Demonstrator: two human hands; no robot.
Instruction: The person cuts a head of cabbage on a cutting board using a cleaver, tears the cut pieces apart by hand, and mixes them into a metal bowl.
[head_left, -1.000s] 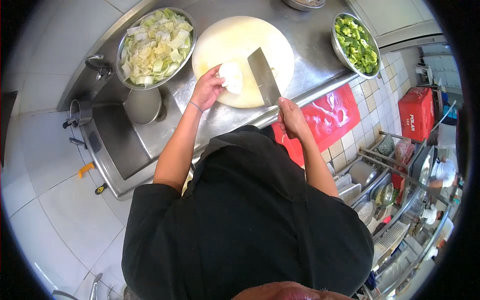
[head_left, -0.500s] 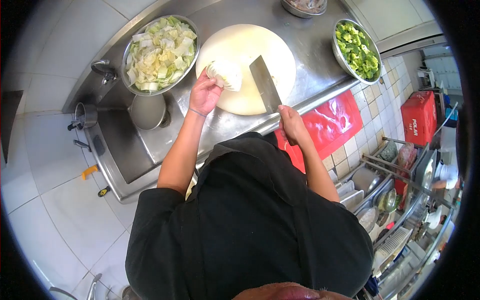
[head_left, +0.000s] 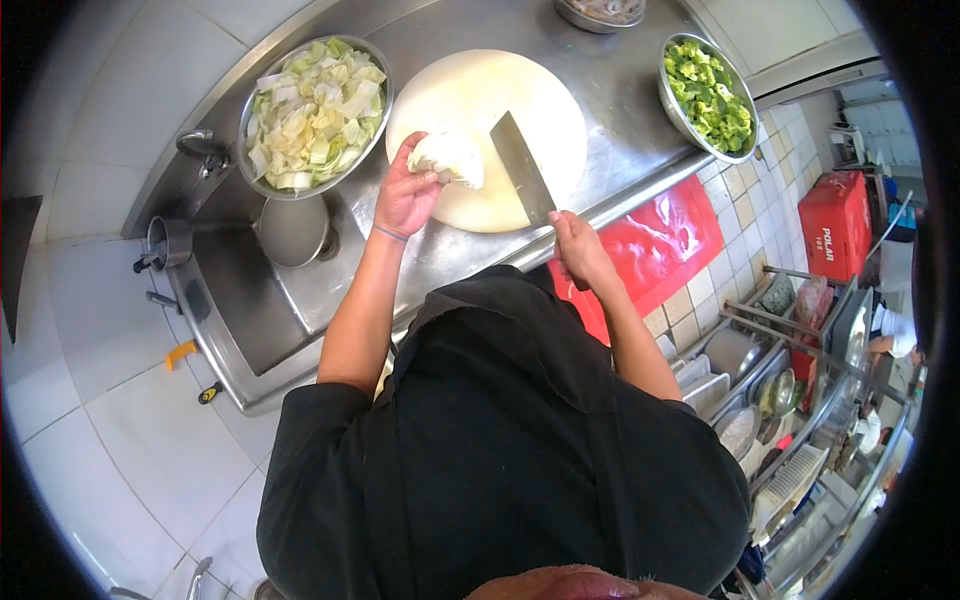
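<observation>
White lettering reading "POLAR" and "100" marked a red cooler (head_left: 833, 225) at far R of a tiled kitchen, where a person in blk apron worked at a stainless counter (head_left: 625, 125). A round cream-colored cutting board (head_left: 552, 100) lay on the steel, btwn a metal bowl (head_left: 355, 170) of chopped pale-green leaves (head_left: 320, 110) and a 2nd bowl (head_left: 680, 118) of broccoli (head_left: 708, 95). L hand (head_left: 408, 195), w/ band at wrist, had fingers closed on a pale veg chunk (head_left: 447, 160), held over the board's near-L part; R hand (head_left: 583, 250) had fingers curled tight round the handle of a cleaver (head_left: 523, 170), its wide blade over the board, contact w/ surface hard to tell. At L were a faucet (head_left: 203, 150) and a sink (head_left: 240, 300) w/ a round pan (head_left: 293, 232). A glossy red item (head_left: 665, 245) sat below the counter's edge, nr a metal rack (head_left: 790, 335) stacked w/ pots, trays & misc. kitchenware.
</observation>
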